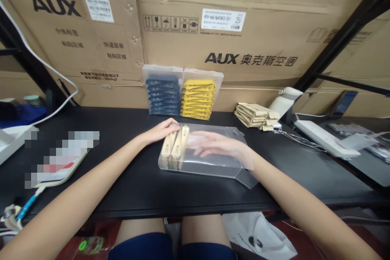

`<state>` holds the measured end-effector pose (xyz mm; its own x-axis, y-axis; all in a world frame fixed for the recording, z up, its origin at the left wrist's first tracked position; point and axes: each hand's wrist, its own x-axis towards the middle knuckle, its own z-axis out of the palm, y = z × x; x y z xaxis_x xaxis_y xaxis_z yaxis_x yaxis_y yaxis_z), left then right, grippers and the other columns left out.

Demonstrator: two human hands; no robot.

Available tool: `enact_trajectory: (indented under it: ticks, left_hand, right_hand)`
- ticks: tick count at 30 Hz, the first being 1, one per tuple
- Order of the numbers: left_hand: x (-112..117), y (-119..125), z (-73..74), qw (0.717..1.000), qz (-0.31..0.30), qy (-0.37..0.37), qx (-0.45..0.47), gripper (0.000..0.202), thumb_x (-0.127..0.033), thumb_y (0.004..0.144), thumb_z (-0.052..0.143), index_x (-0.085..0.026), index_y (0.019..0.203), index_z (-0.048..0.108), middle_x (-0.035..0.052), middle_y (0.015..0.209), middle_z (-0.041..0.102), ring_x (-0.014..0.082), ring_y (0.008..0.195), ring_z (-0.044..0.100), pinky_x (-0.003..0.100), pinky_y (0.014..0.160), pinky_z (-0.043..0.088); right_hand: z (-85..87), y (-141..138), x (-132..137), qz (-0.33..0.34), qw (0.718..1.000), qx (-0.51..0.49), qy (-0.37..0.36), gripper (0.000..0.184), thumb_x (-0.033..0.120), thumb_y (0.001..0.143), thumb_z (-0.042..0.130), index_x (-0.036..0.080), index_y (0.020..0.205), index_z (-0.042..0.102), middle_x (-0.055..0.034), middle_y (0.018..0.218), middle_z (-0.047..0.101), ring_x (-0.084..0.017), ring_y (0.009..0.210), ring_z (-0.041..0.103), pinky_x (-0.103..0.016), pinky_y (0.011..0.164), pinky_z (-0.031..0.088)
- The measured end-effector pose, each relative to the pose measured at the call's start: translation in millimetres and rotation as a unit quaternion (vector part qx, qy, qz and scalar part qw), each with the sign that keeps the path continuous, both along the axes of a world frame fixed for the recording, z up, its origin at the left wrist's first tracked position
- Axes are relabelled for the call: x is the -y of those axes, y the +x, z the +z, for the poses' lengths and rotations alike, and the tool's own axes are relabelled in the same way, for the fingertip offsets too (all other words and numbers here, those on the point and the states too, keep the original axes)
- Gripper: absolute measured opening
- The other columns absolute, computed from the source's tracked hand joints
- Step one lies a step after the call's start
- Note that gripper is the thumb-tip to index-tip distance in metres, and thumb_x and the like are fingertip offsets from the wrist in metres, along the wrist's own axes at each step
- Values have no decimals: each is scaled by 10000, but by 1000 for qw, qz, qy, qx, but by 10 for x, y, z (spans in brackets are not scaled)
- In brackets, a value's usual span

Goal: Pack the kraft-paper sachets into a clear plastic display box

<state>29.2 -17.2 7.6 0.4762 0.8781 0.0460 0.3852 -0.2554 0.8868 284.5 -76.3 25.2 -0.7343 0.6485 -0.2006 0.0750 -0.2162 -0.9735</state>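
Observation:
A clear plastic box (213, 166) lies on its side on the black table, its flaps opening to the right. Two cream-coloured packets (176, 144) stand slanted side by side at its left end. My left hand (164, 131) holds the box at its far left corner, fingers curled over the edge near the packets. Through the open end reaches my right hand (216, 146), blurred by motion, its fingers stretched out and apart inside the box. I see nothing held in it. Further right, several more cream packets (256, 114) lie stacked.
Two filled clear boxes stand against the cardboard, one with blue packets (163, 95), one with yellow packets (198, 97). A white bottle (284, 101) leans behind the stack. A phone (65, 166) with a cable lies left. A white power strip (327, 138) lies right.

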Motion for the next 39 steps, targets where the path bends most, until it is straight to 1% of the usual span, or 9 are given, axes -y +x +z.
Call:
enact_trajectory:
  ticks: [4,8,12,15,18,20,27,34,39]
  left_hand:
    - [-31,-10,-36,1000,-6,4,2,378,-514,788,567,-182,968,587,37,969,629,232,965,571,346,858,424]
    - [-40,-13,-42,1000,2,2,-4,375,-519,784,568,-187,958,577,18,906,607,220,915,569,330,818,421]
    - [-12,-3,-22,1000,5,-4,-6,373,-514,782,561,-190,966,574,14,896,602,216,903,564,319,806,419]
    - [12,12,-14,1000,6,-9,1,369,-512,784,556,-197,975,565,14,917,603,219,919,562,319,813,418]
    - [24,25,-14,1000,5,-21,4,354,-510,791,551,-210,978,551,0,882,595,215,897,567,319,799,425]
    - [24,28,-15,1000,3,-26,3,349,-511,792,550,-214,976,547,-2,872,591,214,892,568,317,795,427]
    - [38,35,8,999,2,-39,15,364,-509,768,574,-207,971,552,-3,863,582,202,867,559,300,769,423]
    - [80,49,72,998,8,-56,29,385,-508,738,610,-198,961,563,3,878,588,205,878,561,309,779,427]
    - [58,41,45,998,10,-55,39,389,-478,729,630,-195,992,579,19,944,610,218,935,567,319,816,427]
  right_hand:
    - [23,-12,29,-10,1000,4,6,567,238,873,607,227,1402,402,-121,1380,523,-209,1130,609,-352,930,497]
    - [26,-30,60,-13,1000,-26,4,497,257,908,558,239,1385,421,-100,1452,446,-213,1212,554,-372,971,470]
    - [24,-39,74,-17,999,-32,9,459,272,925,534,258,1375,443,-85,1459,434,-209,1236,532,-373,991,457]
    - [-7,-24,48,0,1000,-19,20,483,262,905,574,265,1371,450,-80,1431,467,-202,1194,562,-335,939,490]
    - [-48,-5,14,35,998,-9,42,535,264,882,614,255,1386,436,-92,1390,505,-199,1139,595,-303,871,514]
    - [-62,-4,7,41,997,-1,59,549,281,876,624,256,1391,434,-97,1369,523,-199,1126,601,-293,849,519]
    - [-54,-56,29,11,993,44,113,509,343,900,582,244,1384,456,-103,1252,596,-196,1074,625,-258,754,552]
    - [-107,-148,18,1,976,74,206,516,405,889,569,241,1370,479,-108,1333,541,-181,946,656,-208,582,561]
    - [-128,-162,19,-12,974,84,211,536,404,886,569,240,1384,457,-106,1289,577,-182,932,665,-204,566,563]
